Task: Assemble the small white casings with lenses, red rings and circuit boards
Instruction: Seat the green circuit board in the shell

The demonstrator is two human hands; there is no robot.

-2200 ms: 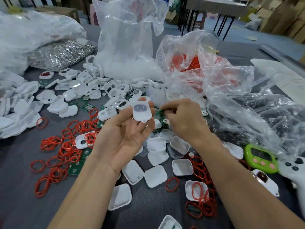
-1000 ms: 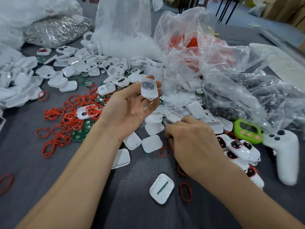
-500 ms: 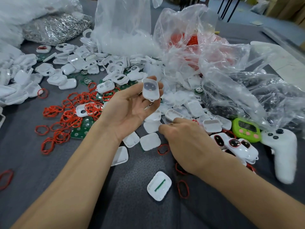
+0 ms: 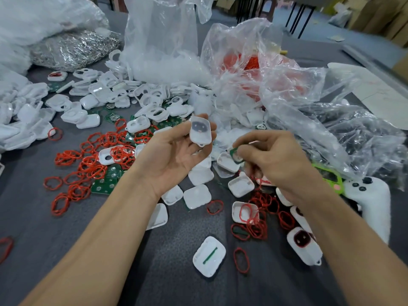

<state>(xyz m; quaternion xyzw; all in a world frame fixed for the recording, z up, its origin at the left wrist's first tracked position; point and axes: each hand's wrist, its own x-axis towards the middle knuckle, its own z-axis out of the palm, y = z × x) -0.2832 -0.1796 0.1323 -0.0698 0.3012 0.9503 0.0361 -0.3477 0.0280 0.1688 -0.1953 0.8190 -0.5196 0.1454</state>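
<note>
Head cam: left hand (image 4: 174, 155) is palm-up w/ a casing (image 4: 200, 132) pinched at the fingertips, open side tilted toward the camera, prob so the inside stays visible and the next part can drop straight in. There's a dark lens + a bit of red showing inside, so I'd guess lens and ring are in, can't be 100% sure tho. Right hand (image 4: 278, 160) is just beside it, thumb and index clamped on a small green board (image 4: 236, 153), other fingers curled under. Board is near the casing but not touching it, so imo the step in hand is seating the board. Both hands are up off the bench (image 4: 154, 272), not resting on it.

Rest of the stuff looks laid out for quick grabs: loose rings (image 4: 88, 164) heaped on the left w/ spare boards (image 4: 103, 185) among them, empty casings (image 4: 197, 196) right under the hands, a finished unit (image 4: 303, 246) parked bottom right out of the way. Ring bag (image 4: 254, 67) at the back, timer (image 4: 330, 175) + controller (image 4: 371, 199) off to the right.

Next move prob needs the board lined up w/ the casing's outline before pressing. It's tiny and could easily go in crooked.
</note>
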